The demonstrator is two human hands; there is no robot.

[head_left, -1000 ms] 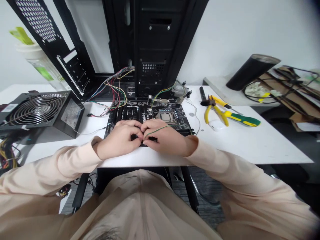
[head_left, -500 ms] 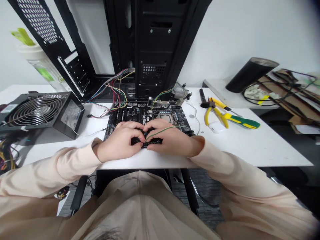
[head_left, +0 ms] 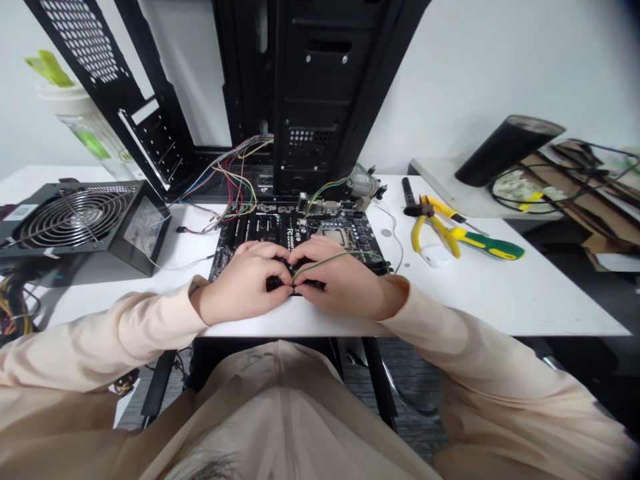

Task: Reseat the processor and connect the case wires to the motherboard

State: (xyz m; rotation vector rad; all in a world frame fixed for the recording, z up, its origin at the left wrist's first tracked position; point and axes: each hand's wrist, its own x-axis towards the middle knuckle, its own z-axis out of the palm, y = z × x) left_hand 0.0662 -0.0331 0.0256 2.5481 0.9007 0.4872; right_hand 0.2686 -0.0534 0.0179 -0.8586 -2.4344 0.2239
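A black motherboard [head_left: 255, 230] lies flat on the white table, its processor socket [head_left: 334, 235] uncovered. Both hands rest over its near edge, fingertips meeting. My left hand [head_left: 250, 279] is closed, thumb and forefinger curled together at the end of a green wire [head_left: 327, 259]; what lies between those fingertips is hidden. My right hand [head_left: 343, 279] pinches around that same wire end, thumb against the left thumb. From there the wire arches over the back of the right hand toward a cooler fan [head_left: 361, 183] behind the board, its middle stretch partly lost from sight.
Behind the board rises a black computer case [head_left: 320, 100] with loose coloured wires [head_left: 235, 173]. A power supply [head_left: 85, 223] sits at left. Yellow-handled pliers [head_left: 435, 230], a green-yellow screwdriver [head_left: 490, 244] and a white mouse-like object [head_left: 435, 255] lie right, below a black cylinder [head_left: 507, 150].
My left thumb has moved slightly right and now meets the right thumb. The hands otherwise keep their place, while the whole view has shifted a little.
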